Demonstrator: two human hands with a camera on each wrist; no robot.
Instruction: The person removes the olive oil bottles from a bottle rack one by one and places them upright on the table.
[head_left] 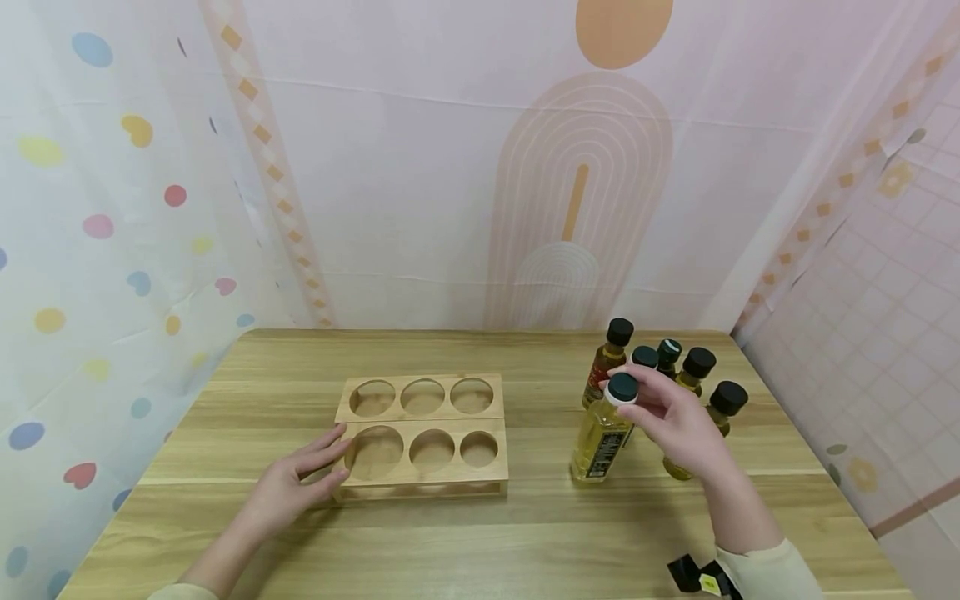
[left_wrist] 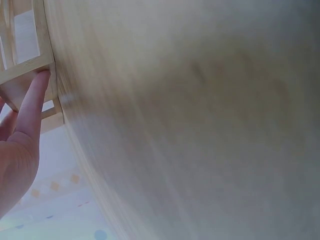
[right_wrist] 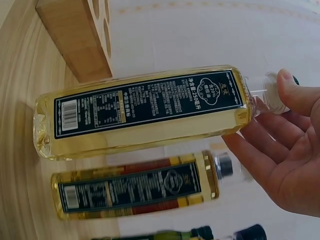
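My right hand (head_left: 678, 421) pinches a bottle of yellow oil (head_left: 600, 437) at its neck, just under the dark green cap (head_left: 622, 387). In the right wrist view this oil bottle (right_wrist: 150, 112) shows a dark printed label, and my thumb (right_wrist: 295, 95) presses the neck. Whether its base touches the table cannot be told. My left hand (head_left: 296, 479) touches the left end of a two-tier wooden rack (head_left: 420, 424) with round holes. In the left wrist view a finger (left_wrist: 34, 107) lies extended against the rack's side panel (left_wrist: 22, 90). Every hole of the rack stands unfilled.
Several more oil bottles stand at the right, among them a red-labelled bottle (head_left: 603, 367) and a black-capped bottle (head_left: 726, 400). A small black object with a yellow tag (head_left: 708, 582) lies near my right sleeve (head_left: 772, 575). Patterned curtains (head_left: 420, 208) hang behind the wooden table (head_left: 525, 542).
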